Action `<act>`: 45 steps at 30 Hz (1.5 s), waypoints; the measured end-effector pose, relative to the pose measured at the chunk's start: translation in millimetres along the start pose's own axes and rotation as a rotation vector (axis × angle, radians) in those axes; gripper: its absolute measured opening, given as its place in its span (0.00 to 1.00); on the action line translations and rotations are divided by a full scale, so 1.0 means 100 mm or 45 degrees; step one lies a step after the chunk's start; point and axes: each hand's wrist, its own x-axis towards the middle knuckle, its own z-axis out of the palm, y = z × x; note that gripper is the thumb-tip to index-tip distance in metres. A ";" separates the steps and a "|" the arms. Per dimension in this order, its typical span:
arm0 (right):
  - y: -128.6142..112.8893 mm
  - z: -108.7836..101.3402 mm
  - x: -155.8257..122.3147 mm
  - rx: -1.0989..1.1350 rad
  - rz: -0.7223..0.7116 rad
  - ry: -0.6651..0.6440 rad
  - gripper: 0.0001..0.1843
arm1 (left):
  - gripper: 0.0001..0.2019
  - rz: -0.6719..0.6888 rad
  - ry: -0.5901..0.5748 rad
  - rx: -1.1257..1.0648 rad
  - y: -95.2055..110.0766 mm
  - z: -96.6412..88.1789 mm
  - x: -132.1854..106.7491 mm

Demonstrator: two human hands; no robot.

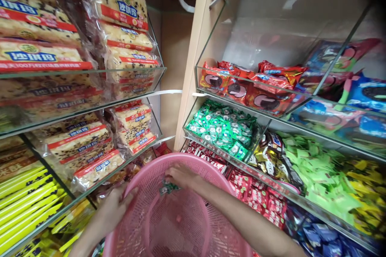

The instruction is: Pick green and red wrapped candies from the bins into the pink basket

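A pink plastic mesh basket [141, 168] is in front of me, with its round rim facing up. My left hand [116, 207] is closed on the left side of the rim, thumb lying over the edge. Reaching in from the right, my right hand [181, 176] is over the inside of the basket, its fingers curled round a few small green-wrapped candies [169, 187]. The candies hang below the fingers and are slightly blurred. Candies with similar green wrappers [223, 126] fill a glass compartment beyond the basket to the right.
Packaged sachima cakes [129, 12] are stacked on the left glass shelves. Red snack packets [253, 84] lie on the upper right shelf. Light green packets [319, 172] and red packets [256, 196] fill lower compartments. A glass shelf edge [280, 192] runs close beside my right forearm.
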 end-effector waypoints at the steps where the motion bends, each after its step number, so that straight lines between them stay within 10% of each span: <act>1: -0.04 -0.03 -0.03 -0.041 0.037 0.026 0.08 | 0.21 -0.003 0.018 0.005 -0.02 0.00 0.01; 9: -0.23 -0.98 -0.89 -0.053 0.040 0.303 0.12 | 0.23 0.010 0.040 0.031 -0.04 0.02 0.06; 14: 0.10 -1.55 -1.36 -0.514 0.556 0.505 0.11 | 0.24 0.006 0.022 0.052 -0.05 0.03 0.05; 23: 0.30 -1.44 -1.45 -0.786 0.674 0.475 0.09 | 0.22 0.030 0.019 0.049 -0.09 0.06 0.02; 31: 0.02 -1.76 -1.66 -0.261 0.446 0.635 0.12 | 0.22 -0.039 0.016 -0.015 0.01 -0.01 -0.06; 35: -0.16 -1.42 -1.33 0.358 0.251 0.649 0.11 | 0.21 -0.037 0.023 -0.018 0.06 -0.02 -0.05; 40: 0.03 -0.27 -0.49 1.219 0.325 0.333 0.09 | 0.21 -0.024 0.039 -0.034 0.04 0.00 -0.05; 45: 0.17 0.25 -0.22 1.019 0.562 0.358 0.10 | 0.20 -0.021 0.042 0.013 -0.04 0.01 -0.06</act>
